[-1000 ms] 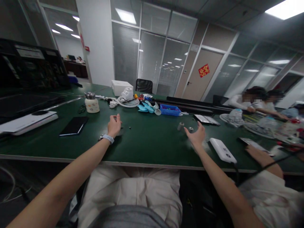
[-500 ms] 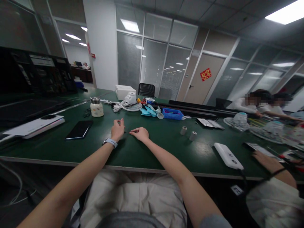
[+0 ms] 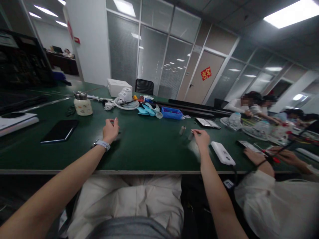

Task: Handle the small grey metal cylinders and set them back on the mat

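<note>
My right hand (image 3: 202, 138) has its thumb and fingertips closed around the top of a small silvery cylinder (image 3: 191, 135), which stands on the green table and is partly hidden by the fingers. A second, similar cylinder (image 3: 182, 130) stands upright just to its left, apart from the hand. My left hand (image 3: 110, 129), with a watch (image 3: 101, 144) on its wrist, rests over the table with fingers curled in. Whatever those fingers may hold is hidden.
A black phone (image 3: 59, 131) and a cream bottle (image 3: 83, 105) are at left. Behind lie fan parts (image 3: 126, 103), light-blue blades (image 3: 149, 110) and a blue tray (image 3: 171, 113). A white power strip (image 3: 222, 153) lies right, near a co-worker's hand (image 3: 254, 156).
My right hand has moved right, away from my left hand, to the right-hand cylinder and closed on it. The view has turned right; my left hand keeps its curled shape.
</note>
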A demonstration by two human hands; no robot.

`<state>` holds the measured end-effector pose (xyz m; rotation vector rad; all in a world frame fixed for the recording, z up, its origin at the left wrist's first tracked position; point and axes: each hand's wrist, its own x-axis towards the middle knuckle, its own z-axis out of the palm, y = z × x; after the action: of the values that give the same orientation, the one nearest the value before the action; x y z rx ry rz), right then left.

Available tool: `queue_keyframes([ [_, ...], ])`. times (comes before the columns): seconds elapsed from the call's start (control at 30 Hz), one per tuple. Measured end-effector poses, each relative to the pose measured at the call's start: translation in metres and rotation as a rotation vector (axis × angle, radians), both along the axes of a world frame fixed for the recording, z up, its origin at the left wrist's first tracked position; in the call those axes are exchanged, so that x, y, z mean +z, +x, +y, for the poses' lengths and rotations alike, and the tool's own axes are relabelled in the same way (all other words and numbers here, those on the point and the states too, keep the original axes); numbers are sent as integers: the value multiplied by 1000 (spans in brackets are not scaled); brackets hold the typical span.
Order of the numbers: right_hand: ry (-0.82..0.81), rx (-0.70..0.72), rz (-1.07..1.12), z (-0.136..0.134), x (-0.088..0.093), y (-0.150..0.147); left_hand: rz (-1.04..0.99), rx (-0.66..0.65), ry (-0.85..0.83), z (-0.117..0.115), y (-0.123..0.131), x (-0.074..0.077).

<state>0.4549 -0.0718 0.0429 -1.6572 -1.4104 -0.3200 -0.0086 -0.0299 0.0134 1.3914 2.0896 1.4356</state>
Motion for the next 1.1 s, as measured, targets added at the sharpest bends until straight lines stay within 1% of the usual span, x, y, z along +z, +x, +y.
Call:
queue_keyframes([
  [0.03, -32, -14, 14, 0, -4, 12, 3, 2, 3, 0, 0, 0],
  [0.1, -84, -22, 36, 2, -11, 21, 5, 8, 9, -1, 1, -1],
  [0.23, -149, -48, 39, 7, -12, 14, 8, 6, 7, -1, 1, 0],
  [0.43, -170, -113, 40, 12, -7, 9, 14, 1, 2, -1, 1, 0],
  [0.57, -215, -157, 32, 13, -6, 8, 14, -13, 7, -1, 1, 0],
  [0.7, -268, -148, -5, 10, -4, 7, 6, -11, 3, 1, -1, -1],
  [0.77, -186, -166, -49, 7, -3, 4, 0, -9, 7, 1, -1, -1],
  [0.83, -29, -172, -120, 6, 0, -4, -2, -14, 5, 1, 0, -1],
  [0.87, 32, -148, -167, 8, 2, -10, -1, -16, 2, 1, 0, -1],
  [0.9, 54, -105, -220, 11, 5, -17, 2, -18, 0, 1, 0, -1],
  [0.93, 28, -57, -277, 15, 8, -25, 5, -18, -1, 1, 1, -1],
  [1.0, -129, -17, -383, 28, 14, -39, 7, -16, 5, 0, 1, -1],
  [1.1, -441, -83, -480, 49, 25, -49, 1, -17, 8, -1, 0, -1],
])
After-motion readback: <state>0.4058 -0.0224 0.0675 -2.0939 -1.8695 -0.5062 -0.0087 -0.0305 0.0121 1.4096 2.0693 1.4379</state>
